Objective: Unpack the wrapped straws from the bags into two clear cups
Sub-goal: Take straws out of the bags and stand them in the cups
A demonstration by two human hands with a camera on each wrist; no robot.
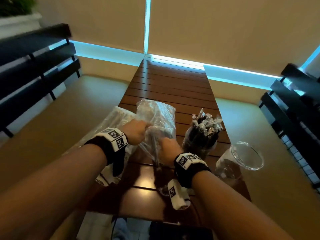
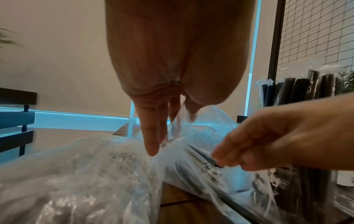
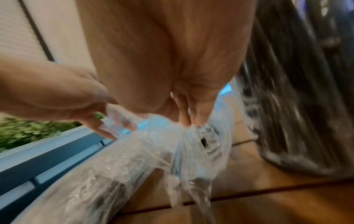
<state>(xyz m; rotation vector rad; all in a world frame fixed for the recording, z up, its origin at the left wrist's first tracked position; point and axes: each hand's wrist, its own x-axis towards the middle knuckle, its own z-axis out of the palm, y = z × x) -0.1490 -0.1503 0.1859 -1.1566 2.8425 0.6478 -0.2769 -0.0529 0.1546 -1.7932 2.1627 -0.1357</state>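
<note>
On the wooden table a clear bag (image 1: 155, 111) of wrapped black straws lies in the middle. My left hand (image 1: 138, 130) pinches the plastic at its open end (image 2: 201, 131). My right hand (image 1: 164, 146) grips a few wrapped straws (image 1: 156, 156) at the bag's mouth, the plastic bunched round them (image 3: 172, 144). A second clear bag (image 1: 117, 118) lies at the left, beside the first. To the right, one clear cup (image 1: 200, 141) stands packed with wrapped straws. An empty clear cup (image 1: 242, 160) stands nearer me, at the right.
The slatted table (image 1: 173, 84) is narrow and runs away from me to the blinds. Dark slatted benches stand at the left (image 1: 34, 66) and at the right (image 1: 294, 110). A dark flat object (image 1: 181, 229) lies at the near edge.
</note>
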